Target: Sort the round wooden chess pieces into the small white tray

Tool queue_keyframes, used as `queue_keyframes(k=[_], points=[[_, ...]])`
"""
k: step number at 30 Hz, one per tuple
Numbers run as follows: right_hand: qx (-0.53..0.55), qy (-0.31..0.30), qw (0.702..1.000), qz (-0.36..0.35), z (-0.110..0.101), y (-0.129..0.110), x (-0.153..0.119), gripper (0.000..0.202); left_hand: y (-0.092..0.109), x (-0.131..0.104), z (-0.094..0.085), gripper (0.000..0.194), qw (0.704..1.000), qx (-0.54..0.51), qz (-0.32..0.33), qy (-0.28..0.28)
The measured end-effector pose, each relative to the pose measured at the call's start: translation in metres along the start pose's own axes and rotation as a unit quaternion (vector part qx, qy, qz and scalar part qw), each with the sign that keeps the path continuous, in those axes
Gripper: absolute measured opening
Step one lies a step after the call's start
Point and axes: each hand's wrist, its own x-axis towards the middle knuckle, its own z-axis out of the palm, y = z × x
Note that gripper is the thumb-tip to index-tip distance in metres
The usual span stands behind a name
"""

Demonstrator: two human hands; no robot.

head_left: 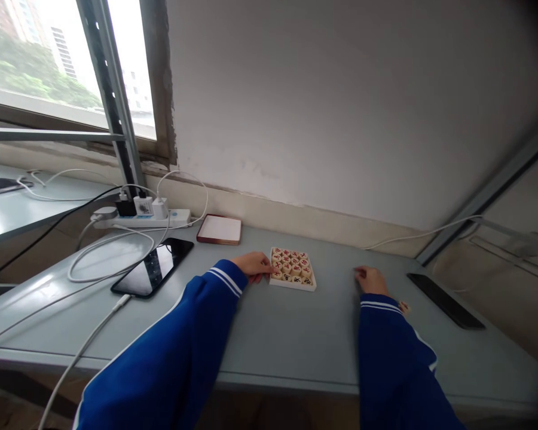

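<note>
White box (292,286) of pieces (289,269) sits on the counter (296,340); the left hand (256,266), bunched at its edge, could jostle them. The right hand (372,280) is curled, both grips unclear; its sleeve (381,334) could sweep the loose piece (405,307).

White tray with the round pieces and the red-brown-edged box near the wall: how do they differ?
The white tray has pale sides; the red-brown-edged box has dark reddish ones. The tray holds rows of marked round pieces, while the box shows only a plain pale surface. The left hand is at the tray's edge; neither hand is at the box. Both are shallow, roughly square and lie flat on the desk.
</note>
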Motion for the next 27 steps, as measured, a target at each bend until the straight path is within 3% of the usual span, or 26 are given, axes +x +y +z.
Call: queue_keyframes(k=[4, 8, 11, 18, 27], points=[[0.151, -0.022, 0.985, -0.076, 0.007, -0.059, -0.004, 0.026, 0.001, -0.001, 0.001, 0.054, 1.000, -0.004, -0.003, 0.005], [0.174, -0.060, 0.967, -0.178, 0.019, -0.130, -0.030, 0.027, 0.003, -0.001, 0.001, 0.054, 1.000, -0.007, -0.004, -0.003], [0.162, -0.091, 0.951, -0.246, 0.024, -0.160, -0.046, 0.024, 0.004, -0.001, 0.000, 0.053, 1.000, -0.014, -0.005, -0.015], [0.178, -0.155, 0.931, -0.278, 0.028, -0.154, -0.048, 0.022, 0.001, 0.000, -0.002, 0.046, 0.997, -0.042, -0.009, -0.061], [0.190, -0.150, 0.929, -0.279, 0.028, -0.152, -0.048, 0.024, 0.001, -0.001, -0.004, 0.030, 0.997, -0.036, -0.009, -0.073]])
